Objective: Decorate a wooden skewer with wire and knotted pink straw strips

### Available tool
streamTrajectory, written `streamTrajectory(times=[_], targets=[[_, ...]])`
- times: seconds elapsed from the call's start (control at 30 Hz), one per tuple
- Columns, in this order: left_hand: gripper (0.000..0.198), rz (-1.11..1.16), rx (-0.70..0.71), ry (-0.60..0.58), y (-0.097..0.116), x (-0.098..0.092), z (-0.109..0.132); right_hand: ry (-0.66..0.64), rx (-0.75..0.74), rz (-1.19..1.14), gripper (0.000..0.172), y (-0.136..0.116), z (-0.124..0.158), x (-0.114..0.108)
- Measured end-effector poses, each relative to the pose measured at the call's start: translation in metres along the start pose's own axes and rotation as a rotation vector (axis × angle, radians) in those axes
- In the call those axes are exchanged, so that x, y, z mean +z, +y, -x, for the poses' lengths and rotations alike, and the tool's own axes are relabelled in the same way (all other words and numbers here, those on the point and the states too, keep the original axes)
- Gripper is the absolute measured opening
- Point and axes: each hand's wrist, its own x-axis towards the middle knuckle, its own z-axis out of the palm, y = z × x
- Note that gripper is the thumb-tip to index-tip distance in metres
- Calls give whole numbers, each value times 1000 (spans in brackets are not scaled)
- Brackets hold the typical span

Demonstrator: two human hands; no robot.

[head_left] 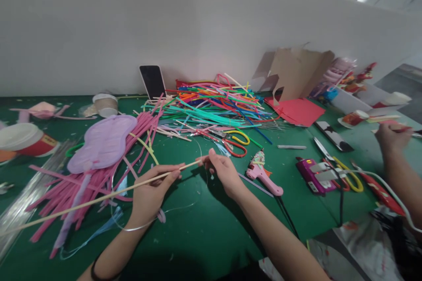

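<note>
A long thin wooden stick [108, 196] slants across from the lower left. My left hand [153, 186] is closed on it, with thumb and fingers pinching near its upper end. My right hand [221, 170] is closed in a pinch at the stick's tip. A clear thin line [138, 228] loops past both hands; whether the right fingers also grip it I cannot tell. To the left, a lilac padded piece on a wrapped stem [105, 140] lies over pink pipe cleaners [82, 204]. A pink glue gun [263, 175] rests to the right of my right hand.
Behind my hands are a heap of coloured pipe cleaners [211, 109], red-handled scissors [235, 147] and a phone [152, 81]. Paper cups [28, 138] stand left. At right are yellow-handled scissors [351, 178], a purple box [310, 178], a cable and another person's hand [394, 138].
</note>
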Motion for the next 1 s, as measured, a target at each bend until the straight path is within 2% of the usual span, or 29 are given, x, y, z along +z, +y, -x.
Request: streamTrajectory(times=[0.13,0.37,0.47,0.63,0.8,0.9,1.0], targets=[[18,-3,-12,-27,0,0,-1,-8,-61,62,47,-1,0,1],[22,-26,-41,-94,-7,0,-1,99,-143,167,40,5,1,6],[22,-22,-50,-82,-8,-1,-3,97,-128,147,44,4,1,7],[24,5,-45,-42,-6,-3,-8,111,-92,87,61,1,0,7],[25,1,-70,-79,-6,-3,-8,10,-109,88,42,6,2,9],[24,-11,-83,-120,-7,-2,-7,36,-96,52,42,6,4,11],[25,0,-82,-106,-9,-2,-7,35,-76,37,44,5,5,13]])
